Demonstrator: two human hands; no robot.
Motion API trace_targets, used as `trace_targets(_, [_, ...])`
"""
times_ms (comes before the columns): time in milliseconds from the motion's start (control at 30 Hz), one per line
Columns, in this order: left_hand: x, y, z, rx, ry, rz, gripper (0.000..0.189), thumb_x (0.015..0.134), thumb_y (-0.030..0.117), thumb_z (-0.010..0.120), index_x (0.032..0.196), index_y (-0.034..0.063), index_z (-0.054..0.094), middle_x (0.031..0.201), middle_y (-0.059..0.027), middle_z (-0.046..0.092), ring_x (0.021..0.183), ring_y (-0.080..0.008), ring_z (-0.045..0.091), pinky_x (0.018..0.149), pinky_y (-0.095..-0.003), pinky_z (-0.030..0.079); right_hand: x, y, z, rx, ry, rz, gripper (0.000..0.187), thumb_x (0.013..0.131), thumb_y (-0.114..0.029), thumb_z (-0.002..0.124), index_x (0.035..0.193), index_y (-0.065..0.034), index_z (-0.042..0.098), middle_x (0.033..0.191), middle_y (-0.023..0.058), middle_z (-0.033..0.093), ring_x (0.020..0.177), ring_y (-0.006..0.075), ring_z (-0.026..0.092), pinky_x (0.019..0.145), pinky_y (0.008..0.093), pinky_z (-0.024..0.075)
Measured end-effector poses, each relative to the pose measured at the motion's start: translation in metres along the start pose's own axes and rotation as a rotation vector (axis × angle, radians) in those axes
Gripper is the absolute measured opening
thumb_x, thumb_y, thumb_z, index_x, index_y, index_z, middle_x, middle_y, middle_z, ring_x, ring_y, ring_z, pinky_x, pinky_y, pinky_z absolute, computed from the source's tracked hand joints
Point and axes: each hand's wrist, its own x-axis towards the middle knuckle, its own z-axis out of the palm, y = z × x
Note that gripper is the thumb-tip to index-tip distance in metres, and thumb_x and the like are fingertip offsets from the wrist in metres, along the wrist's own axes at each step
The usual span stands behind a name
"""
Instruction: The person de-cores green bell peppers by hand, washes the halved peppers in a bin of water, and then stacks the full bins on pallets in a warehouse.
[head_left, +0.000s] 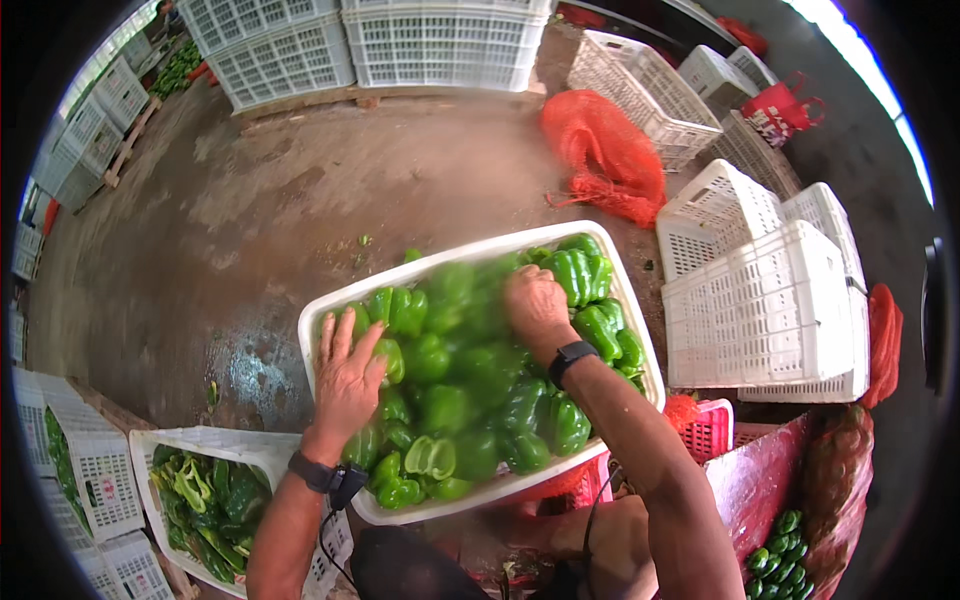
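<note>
Before me is a white plastic crate filled with green bell peppers. My left hand lies over the peppers at the crate's left side, its fingers spread and touching them. On the upper right part of the heap is my right hand, its fingers curled downward. Those fingertips are hidden, so whether they grip a pepper cannot be told. Glossy peppers sit just right of that hand. A blurred patch veils the middle of the heap. Each wrist wears a dark band.
A red mesh sack lies on the floor beyond the crate. White crates stand at right; more crates are stacked on a pallet at the far side. At lower left, another crate holds green peppers. A red crate is at lower right.
</note>
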Motion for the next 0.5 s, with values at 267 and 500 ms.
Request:
trace_targets(267, [-0.003,-0.002,-0.001,0.038,0.036,0.026,0.041,0.094,0.023,0.055,0.133,0.0102,0.058,0.149,-0.0232,0.037,0.139,-0.0468,0.029,0.114,-0.0514,0.026,-0.020,0.034,-0.053,0.341,-0.058,-0.103,0.034,0.085,-0.036,0.062,0.094,-0.0033,0.065,0.075,0.0180,0.065,0.068,0.0333,0.065,0.063,0.0455,0.0537])
trace_targets(500, [-0.003,-0.013,0.005,0.054,0.042,0.025,0.043,0.093,0.023,0.056,0.134,0.0115,0.057,0.150,-0.0220,0.036,0.138,-0.0464,0.030,0.114,-0.0511,0.026,-0.046,0.014,-0.029,0.305,-0.111,-0.116,0.017,0.073,-0.017,0.062,0.084,-0.0037,0.064,0.077,0.0187,0.065,0.070,0.0364,0.065,0.067,0.0457,0.0536])
